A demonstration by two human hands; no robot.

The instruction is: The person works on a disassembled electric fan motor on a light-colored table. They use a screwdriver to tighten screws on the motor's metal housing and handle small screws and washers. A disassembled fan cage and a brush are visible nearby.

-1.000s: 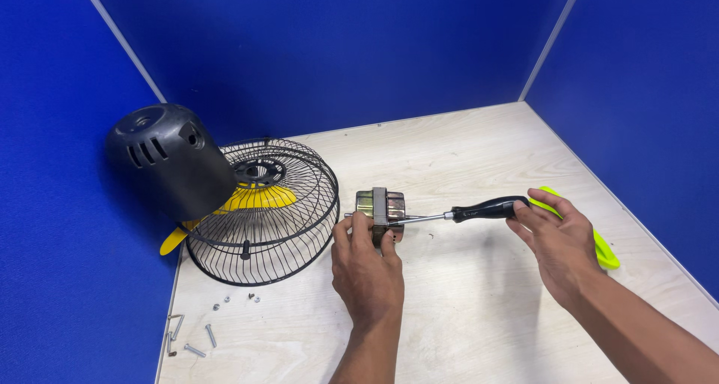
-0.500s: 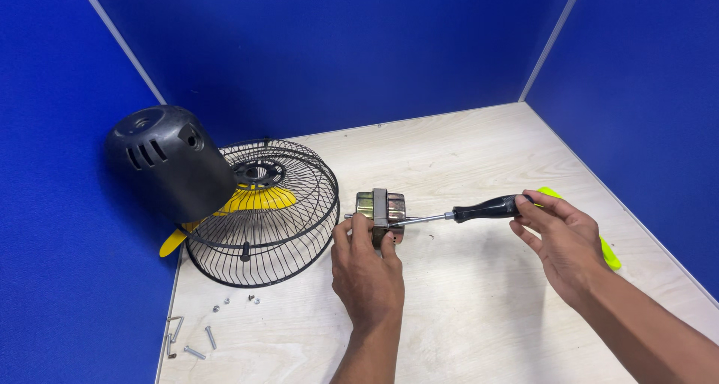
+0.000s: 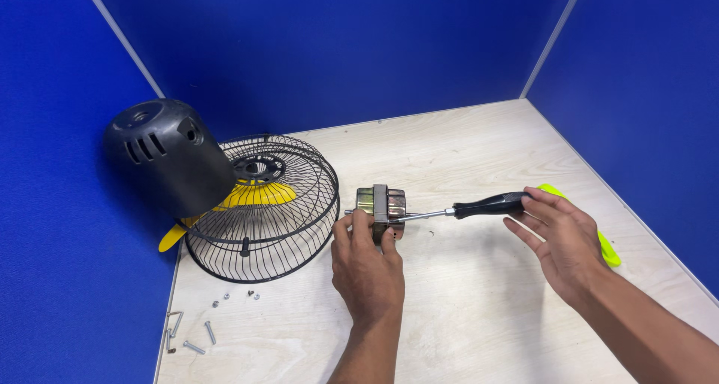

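We are gripping the small metal motor (image 3: 380, 208) near the table's (image 3: 464, 152) centre with our left hand (image 3: 367, 268), fingers curled round its near side. Our right hand (image 3: 565, 242) is touching the black handle of the screwdriver (image 3: 464, 209) with loosely spread fingertips, its shaft reaching left into the motor. The wire fan guard (image 3: 262, 208) and black housing (image 3: 168, 156) are sitting to the left, with loose screws (image 3: 198, 331) nearer us.
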